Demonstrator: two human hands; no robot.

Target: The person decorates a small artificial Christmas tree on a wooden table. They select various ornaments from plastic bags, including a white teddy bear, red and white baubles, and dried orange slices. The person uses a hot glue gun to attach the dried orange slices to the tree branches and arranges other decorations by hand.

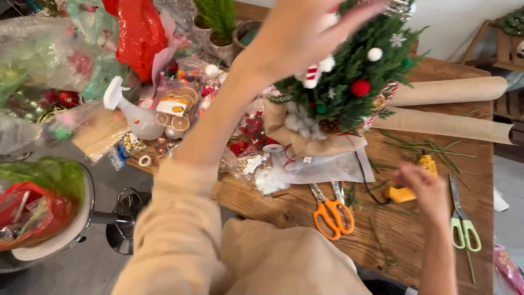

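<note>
My left hand [297, 35] is raised over the top of the small decorated tree [349, 82], fingers [355, 13] spread loosely and reaching across the crown, blurred, so I cannot tell whether they touch the foliage or hover just above it. The tree stands at the middle of the wooden worktop [415, 218], its base bundled in brown paper wrap [311, 142], with a white sheet [333, 166] beneath.

My right hand [423, 188] sits low and to the right, fingers curled in, close beside the yellow glue gun [406, 191]; I cannot tell whether I am pinching anything.

I judge the tree light but top-heavy and easily upset. The green sprigs look soft and springy, and the red pompom [360, 87], white balls [374, 53] and candy cane [385, 95] seem only lightly fixed, so squeezing the crown would likely knock them loose. The paper-wrapped base looks the firmest place for a hold, taken low from both sides; the paper may crumple or slip a little.

Orange scissors [333, 216] lie just in front of the sheet, green scissors [464, 224] further right. 2 rolls of brown paper [447, 90] lie behind the tree, and a white spray bottle [134, 112] stands among bags of trimmings to the left.
</note>
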